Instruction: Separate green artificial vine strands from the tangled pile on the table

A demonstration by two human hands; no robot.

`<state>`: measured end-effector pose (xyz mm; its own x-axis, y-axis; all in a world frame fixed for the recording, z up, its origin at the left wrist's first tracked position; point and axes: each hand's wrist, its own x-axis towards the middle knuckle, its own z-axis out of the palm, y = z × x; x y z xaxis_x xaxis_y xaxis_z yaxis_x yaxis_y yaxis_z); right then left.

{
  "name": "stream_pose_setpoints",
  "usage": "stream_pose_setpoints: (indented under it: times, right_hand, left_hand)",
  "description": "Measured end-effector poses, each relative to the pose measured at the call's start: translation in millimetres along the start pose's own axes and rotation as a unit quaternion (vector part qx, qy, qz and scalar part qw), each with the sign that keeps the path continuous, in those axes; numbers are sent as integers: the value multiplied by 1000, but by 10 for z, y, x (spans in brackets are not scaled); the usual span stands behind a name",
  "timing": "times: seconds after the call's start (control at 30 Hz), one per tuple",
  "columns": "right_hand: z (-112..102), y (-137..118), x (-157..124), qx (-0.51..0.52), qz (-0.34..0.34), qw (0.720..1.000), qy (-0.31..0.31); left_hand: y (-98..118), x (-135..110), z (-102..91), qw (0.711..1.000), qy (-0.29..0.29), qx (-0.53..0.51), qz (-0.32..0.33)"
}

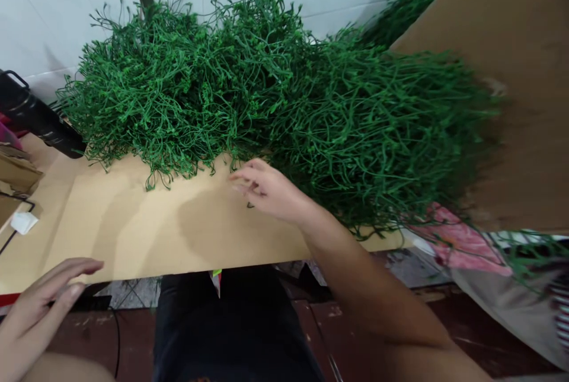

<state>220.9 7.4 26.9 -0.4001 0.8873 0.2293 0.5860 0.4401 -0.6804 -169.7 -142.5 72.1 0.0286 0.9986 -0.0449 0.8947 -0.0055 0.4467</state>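
A long heap of green plastic stems with small budded tips [191,85] lies tangled along the back of the counter [133,234], up against the tiled wall [48,2]. The person's right hand [264,189] hovers at the heap's front edge, near its middle, its fingers loosely bent and fairly close together; nothing shows plainly in them, but blur leaves me unable to tell whether a thin stem is pinched there. The left hand [33,314] is well apart from the heap, in front of its left end by the counter's near edge, thumb and fingers parted with nothing seen between them. Left of the heap, a black cylinder with a loop handle [42,115] leans close beside the outermost stems. At the heap's right end stands a large cardboard panel [511,103], and in front of that end is a pink patterned piece [466,239], partly crossed by stems. I judge the step in hand to be handling stems at the heap's front. Drawing out a single one would call for a narrow pinch on one stalk and a gentle pull, since the tangled stems could drag neighbours along.
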Motion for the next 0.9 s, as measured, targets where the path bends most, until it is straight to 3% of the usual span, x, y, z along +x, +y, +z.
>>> stream_pose_setpoints:
  times: [0.1,0.2,0.3,0.43,0.53,0.6,0.7,0.9]
  right_hand:
    - [27,100,207,-96,-2,993,69]
    - [139,135,359,-136,27,989,58]
    - [263,82,379,-137,36,988,61]
    - [384,-127,160,-114,3,986,125]
    - [469,-354,-91,-86,-46,985,143]
    - [533,-496,-237,-64,-63,986,140]
    - [635,-648,-393,-31,-67,989,129]
    - [786,-762,-575,24,-110,989,100]
  left_hand:
    - [406,198,150,990,-90,-41,101]
    - [723,391,328,978,-131,-38,161]
    - [867,493,449,974,-135,-37,180]
    - [941,549,517,959,-194,-80,191]
    - [1025,656,628,957,-173,-170,157]
    - [1103,765,760,955,-105,-259,97]
    - [1218,926,985,925,-27,-379,15]
    - [1275,1054,1206,855,-69,-511,-44]
